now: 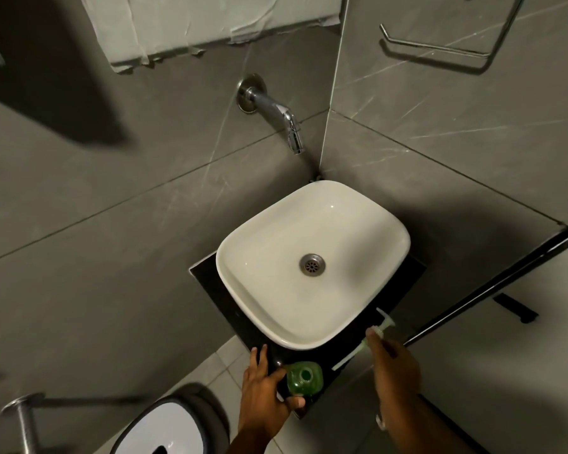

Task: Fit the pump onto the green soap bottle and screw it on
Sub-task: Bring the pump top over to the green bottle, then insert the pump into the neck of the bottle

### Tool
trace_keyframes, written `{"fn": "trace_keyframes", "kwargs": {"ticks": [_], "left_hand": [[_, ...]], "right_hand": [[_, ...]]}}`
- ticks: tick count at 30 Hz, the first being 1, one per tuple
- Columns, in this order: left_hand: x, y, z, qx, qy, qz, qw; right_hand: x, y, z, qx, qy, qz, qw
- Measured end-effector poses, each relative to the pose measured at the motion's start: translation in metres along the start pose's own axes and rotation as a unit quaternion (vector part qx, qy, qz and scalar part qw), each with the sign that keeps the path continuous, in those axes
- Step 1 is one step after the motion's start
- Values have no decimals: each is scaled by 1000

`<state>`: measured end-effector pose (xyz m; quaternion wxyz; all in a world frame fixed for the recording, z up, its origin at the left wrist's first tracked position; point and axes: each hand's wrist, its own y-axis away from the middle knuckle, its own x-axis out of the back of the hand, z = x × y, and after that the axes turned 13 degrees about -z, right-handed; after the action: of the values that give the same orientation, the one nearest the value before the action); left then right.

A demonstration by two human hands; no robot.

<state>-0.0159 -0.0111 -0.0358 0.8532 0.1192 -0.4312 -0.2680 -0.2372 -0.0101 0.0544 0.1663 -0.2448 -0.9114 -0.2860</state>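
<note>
The green soap bottle (305, 379) stands upright on the black counter, its round neck uncapped and facing up. My left hand (265, 393) wraps around its left side, thumb and fingers on the body. To the right, my right hand (394, 363) holds the white pump (381, 327) by its collar, above the counter and apart from the bottle. The pump head points up and away, and its thin dip tube (347, 358) slants down toward the bottle without reaching the neck.
A white basin (243, 283) fills most of the black counter (210, 283), under a chrome wall tap (284, 121). A white-lidded bin (164, 427) stands on the floor at lower left. A dark glass-door frame (492, 283) runs along the right.
</note>
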Motion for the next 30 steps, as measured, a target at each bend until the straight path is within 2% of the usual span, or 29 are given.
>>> {"fn": "trace_keyframes", "kwargs": {"ticks": [2, 8, 12, 19, 21, 26, 30], "left_hand": [[1, 0, 0, 3, -12, -7, 1000], [1, 0, 0, 7, -21, -11, 1000], [2, -2, 0, 11, -35, -23, 999], [-1, -2, -3, 12, -35, -17, 999], [-2, -2, -4, 12, -36, -11, 999], [-3, -3, -4, 12, -33, -12, 999], [-3, -3, -4, 10, -33, -10, 999]], "right_hand": [[6, 32, -10, 75, -49, 28, 996], [-19, 66, -13, 238, -38, 9, 971], [-37, 61, 10, 320, 50, 23, 946], [-67, 57, 48, 282, 209, -21, 936], [-67, 54, 50, 264, 214, -34, 940], [-67, 48, 43, 293, 234, -72, 924], [-69, 43, 46, 303, 187, -84, 931]]}}
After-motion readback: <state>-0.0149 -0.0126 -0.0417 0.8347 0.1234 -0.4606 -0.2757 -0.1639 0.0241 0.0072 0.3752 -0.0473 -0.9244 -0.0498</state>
